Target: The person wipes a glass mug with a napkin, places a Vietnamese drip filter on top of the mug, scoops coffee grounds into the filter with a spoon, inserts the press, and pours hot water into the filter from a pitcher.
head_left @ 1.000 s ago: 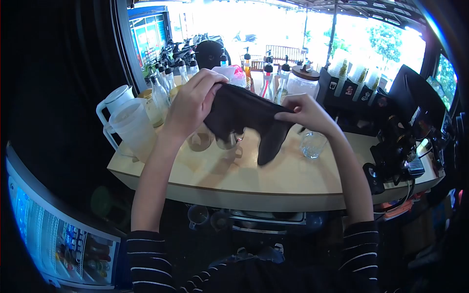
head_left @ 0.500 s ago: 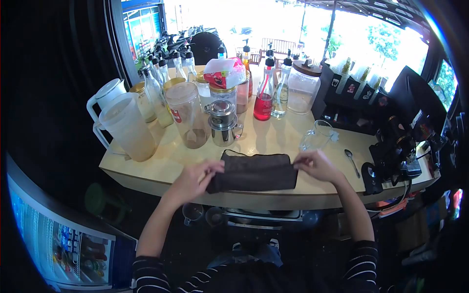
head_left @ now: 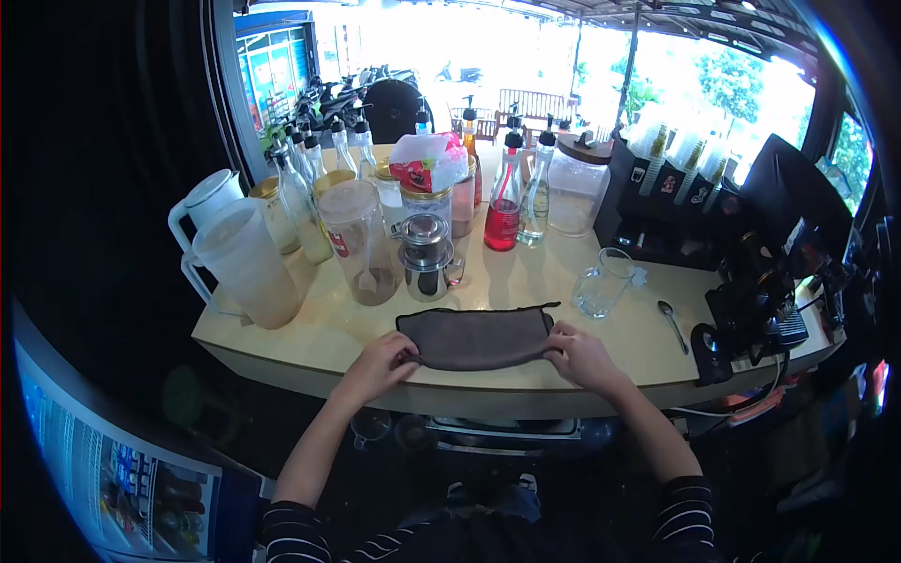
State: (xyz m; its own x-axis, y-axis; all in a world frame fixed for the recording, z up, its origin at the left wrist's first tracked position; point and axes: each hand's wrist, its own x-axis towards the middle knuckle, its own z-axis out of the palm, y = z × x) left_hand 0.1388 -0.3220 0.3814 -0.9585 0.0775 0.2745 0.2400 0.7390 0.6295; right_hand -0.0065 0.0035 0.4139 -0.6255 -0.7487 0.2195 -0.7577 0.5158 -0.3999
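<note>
Two bare hands, seen from above, hold a dark folded cloth (head_left: 479, 340) flat on a pale wooden table (head_left: 507, 281), close to its near edge. The left hand (head_left: 380, 364) has its fingers closed on the cloth's near left corner; the right hand (head_left: 580, 357) pinches its right end between thumb and fingers. Black trim runs along the cloth's far edge, with a short strip poking out at the far right corner. Just beyond the cloth stands a metal drip filter (head_left: 425, 241) on top of a small metal cup (head_left: 429, 279). Left of that is a tall clear plastic tub (head_left: 359, 246) with brown powder and a pale scoop inside, and farther left are a cloudy plastic pitcher (head_left: 246, 267) and a white jug (head_left: 212, 193). Behind the filter, a red and white packet (head_left: 427, 164) lies on a jar with a gold lid (head_left: 427, 201). To its right stand a pump bottle of red liquid (head_left: 503, 216), a pump bottle of clear liquid (head_left: 535, 208) and a big clear jar with a wooden lid (head_left: 574, 192). Right of the cloth, a clear glass mug (head_left: 601, 285) is upright, and a metal spoon (head_left: 673, 326) lies between it and black equipment (head_left: 755, 296).
</note>
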